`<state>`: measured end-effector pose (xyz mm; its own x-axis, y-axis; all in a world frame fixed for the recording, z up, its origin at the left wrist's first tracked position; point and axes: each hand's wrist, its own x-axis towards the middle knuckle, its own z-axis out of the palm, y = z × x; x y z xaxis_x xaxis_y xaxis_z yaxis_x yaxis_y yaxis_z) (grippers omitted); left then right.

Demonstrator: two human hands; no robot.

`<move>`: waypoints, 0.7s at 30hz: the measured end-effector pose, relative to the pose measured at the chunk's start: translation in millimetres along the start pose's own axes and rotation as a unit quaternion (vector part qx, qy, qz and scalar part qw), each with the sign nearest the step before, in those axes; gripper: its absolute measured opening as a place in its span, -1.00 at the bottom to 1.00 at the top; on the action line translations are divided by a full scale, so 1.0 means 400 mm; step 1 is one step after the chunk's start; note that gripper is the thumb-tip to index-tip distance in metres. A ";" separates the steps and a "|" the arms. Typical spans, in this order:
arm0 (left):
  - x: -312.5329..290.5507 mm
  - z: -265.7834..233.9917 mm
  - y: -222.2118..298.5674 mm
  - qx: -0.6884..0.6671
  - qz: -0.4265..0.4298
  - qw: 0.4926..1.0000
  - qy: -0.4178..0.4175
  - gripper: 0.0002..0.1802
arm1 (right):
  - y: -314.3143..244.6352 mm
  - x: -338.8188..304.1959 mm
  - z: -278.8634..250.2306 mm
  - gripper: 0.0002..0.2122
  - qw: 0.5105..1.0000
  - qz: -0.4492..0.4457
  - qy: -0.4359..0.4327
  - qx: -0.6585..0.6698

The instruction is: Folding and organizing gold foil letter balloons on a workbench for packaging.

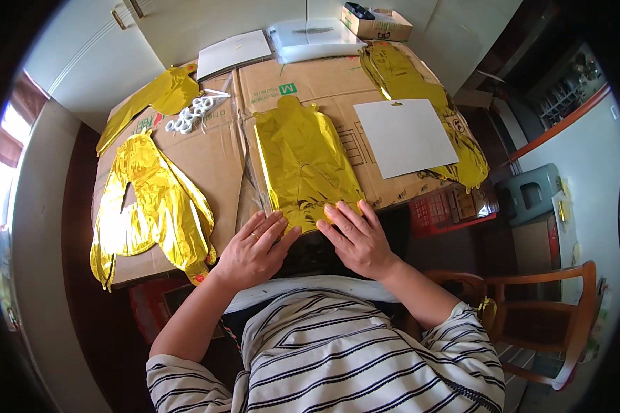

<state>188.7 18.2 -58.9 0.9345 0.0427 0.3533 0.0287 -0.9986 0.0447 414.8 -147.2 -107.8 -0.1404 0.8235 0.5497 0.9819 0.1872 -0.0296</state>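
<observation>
A gold foil balloon point(300, 148), laid flat in a roughly rectangular shape, lies in the middle of the cardboard-covered table. My left hand point(255, 249) rests at its near left corner, fingers stretched out and a ring on one of them. On the near right corner, my right hand point(358, 241) lies with its fingertips on the foil, fingers extended. Neither hand grips anything. To the left is another shiny gold foil balloon point(151, 199), spread out with a gap in its middle. A white card point(405, 138) with a hanging slot lies to the right.
Gold foil pieces lie at the back left point(148, 100) and in a pile at the right point(396, 72). Small white rolls point(186, 118) sit near the back left. Behind are white sheets point(234, 54), clear plastic bags point(315, 40) and a small box point(377, 26). A wooden chair point(579, 310) stands right.
</observation>
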 end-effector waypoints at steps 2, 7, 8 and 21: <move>0.006 -0.006 0.003 -0.025 -0.009 1.000 0.010 -0.33 | 0.001 0.002 0.003 -0.54 1.000 -0.001 0.004 0.006; 0.091 -0.067 0.008 -0.093 -0.047 0.993 0.047 -0.47 | -0.003 0.005 0.000 -0.55 1.000 0.010 0.006 0.014; 0.121 -0.066 0.005 -0.095 -0.049 0.992 0.060 -0.50 | -0.003 0.006 -0.003 -0.56 1.000 0.014 0.005 0.019; 0.345 0.075 -0.122 -0.248 0.124 0.959 -0.053 -0.57 | -0.004 0.022 -0.008 -0.63 0.998 0.022 0.029 0.041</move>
<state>326.7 72.0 -40.6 0.9219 -0.2246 0.3156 -0.3481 -0.8379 0.4204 412.3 -141.9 -100.2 -0.0879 0.7993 0.5945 0.9727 0.1976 -0.1220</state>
